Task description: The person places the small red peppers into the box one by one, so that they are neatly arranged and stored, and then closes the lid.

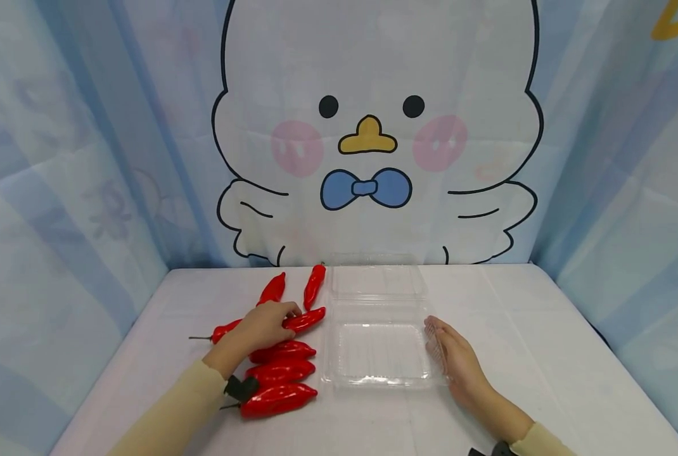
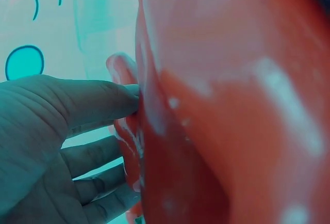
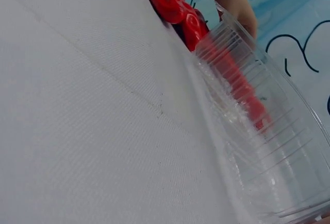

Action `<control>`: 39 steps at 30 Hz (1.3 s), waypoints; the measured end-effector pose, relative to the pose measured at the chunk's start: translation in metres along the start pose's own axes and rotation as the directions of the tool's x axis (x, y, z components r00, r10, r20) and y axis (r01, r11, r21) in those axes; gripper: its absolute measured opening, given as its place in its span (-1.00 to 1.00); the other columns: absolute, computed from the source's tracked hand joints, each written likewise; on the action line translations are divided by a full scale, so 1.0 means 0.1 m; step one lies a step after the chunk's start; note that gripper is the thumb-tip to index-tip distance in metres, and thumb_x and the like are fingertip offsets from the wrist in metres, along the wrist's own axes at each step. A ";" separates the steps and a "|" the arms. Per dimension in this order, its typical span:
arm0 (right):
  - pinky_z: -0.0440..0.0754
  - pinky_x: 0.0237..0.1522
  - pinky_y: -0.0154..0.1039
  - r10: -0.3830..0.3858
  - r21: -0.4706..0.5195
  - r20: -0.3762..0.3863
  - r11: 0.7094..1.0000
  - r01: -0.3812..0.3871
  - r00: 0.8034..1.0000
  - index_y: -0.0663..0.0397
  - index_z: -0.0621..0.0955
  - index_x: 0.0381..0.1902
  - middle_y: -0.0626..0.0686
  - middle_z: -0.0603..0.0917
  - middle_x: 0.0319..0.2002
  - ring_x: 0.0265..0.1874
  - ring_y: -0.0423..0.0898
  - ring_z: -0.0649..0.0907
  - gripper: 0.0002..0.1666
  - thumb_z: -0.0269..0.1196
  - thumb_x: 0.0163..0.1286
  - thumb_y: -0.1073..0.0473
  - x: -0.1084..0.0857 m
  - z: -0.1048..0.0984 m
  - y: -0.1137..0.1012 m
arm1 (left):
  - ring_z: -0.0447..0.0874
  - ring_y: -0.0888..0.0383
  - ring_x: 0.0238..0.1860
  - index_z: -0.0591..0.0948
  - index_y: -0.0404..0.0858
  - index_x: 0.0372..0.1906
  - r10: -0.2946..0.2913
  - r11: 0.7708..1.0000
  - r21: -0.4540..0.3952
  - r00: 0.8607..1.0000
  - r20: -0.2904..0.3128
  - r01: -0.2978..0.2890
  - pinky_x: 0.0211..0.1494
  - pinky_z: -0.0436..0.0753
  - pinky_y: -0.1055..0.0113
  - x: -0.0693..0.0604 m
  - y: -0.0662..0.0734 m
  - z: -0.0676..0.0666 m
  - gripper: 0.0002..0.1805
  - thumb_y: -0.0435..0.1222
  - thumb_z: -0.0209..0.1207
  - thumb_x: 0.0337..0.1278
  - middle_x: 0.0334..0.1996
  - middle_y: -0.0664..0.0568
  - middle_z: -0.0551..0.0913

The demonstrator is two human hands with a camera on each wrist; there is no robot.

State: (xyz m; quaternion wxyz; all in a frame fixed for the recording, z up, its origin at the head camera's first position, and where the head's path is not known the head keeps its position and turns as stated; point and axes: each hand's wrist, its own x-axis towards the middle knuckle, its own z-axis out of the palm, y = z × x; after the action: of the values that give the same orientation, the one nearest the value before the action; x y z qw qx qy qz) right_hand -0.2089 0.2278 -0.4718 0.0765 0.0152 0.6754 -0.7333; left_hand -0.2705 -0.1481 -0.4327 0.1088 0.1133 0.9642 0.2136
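Note:
In the head view, my left hand (image 1: pixel 263 326) reaches over a column of red chili peppers. Its thumb and fingers grip one red chili pepper (image 1: pixel 310 320), whose tip points toward the box. The left wrist view has the thumb (image 2: pixel 103 100) against a red surface, with a nearer pepper (image 2: pixel 247 110) covering much of the picture. A clear plastic clamshell box (image 1: pixel 381 354) lies opened out, its lid (image 1: pixel 376 282) toward the back. My right hand (image 1: pixel 461 364) holds the box by its right side wall; its fingers are mostly hidden in the right wrist view.
Below the left hand lie more red peppers, the nearest one (image 1: pixel 279 400) in front. Two others, an upright one (image 1: pixel 314 286) and a slanted one (image 1: pixel 273 288), are behind it. A printed curtain (image 1: pixel 373 76) stands along the back edge of the white table (image 1: pixel 544 354).

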 end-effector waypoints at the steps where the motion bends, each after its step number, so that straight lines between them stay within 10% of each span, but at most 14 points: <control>1: -0.10 0.64 0.03 -0.002 0.002 0.002 1.000 0.002 1.000 0.42 -0.04 0.61 0.27 -0.04 0.66 0.66 0.12 -0.09 -0.36 -0.34 0.72 0.21 0.00 0.00 0.00 | 0.60 0.17 -0.25 0.67 -0.06 0.17 -0.002 1.000 -0.004 1.000 -0.006 0.002 -0.15 0.76 0.29 -0.01 0.00 0.00 -0.50 -0.24 0.50 0.08 -0.03 0.03 0.72; 26: -0.14 0.64 0.02 -0.002 -0.010 -0.001 1.000 0.002 1.000 0.44 -0.05 0.61 0.29 -0.03 0.65 0.66 0.13 -0.08 -0.35 -0.33 0.72 0.20 0.01 0.00 -0.02 | 0.60 0.15 -0.25 0.68 -0.11 0.14 0.040 0.999 0.001 0.991 -0.125 -0.041 -0.17 0.78 0.23 -0.32 0.19 -0.29 -0.45 -0.29 0.56 -0.03 -0.19 0.07 0.71; 39: -0.16 0.64 0.04 -0.001 0.005 0.010 1.000 0.001 1.000 0.43 -0.03 0.61 0.30 -0.04 0.65 0.67 0.15 -0.10 -0.36 -0.34 0.72 0.21 0.04 0.00 0.00 | 0.59 0.16 -0.21 0.68 -0.06 0.17 0.094 0.996 0.006 0.988 -0.123 -0.094 -0.11 0.76 0.24 -0.31 0.33 -0.20 -0.45 -0.27 0.56 -0.01 -0.11 0.08 0.71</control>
State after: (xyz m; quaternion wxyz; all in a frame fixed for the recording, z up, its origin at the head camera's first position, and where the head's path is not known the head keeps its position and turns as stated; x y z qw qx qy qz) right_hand -0.2128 0.2271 -0.4722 0.0795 0.0115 0.6732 -0.7350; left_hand -0.2405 -0.1347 -0.3957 0.0388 0.1451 0.9627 0.2251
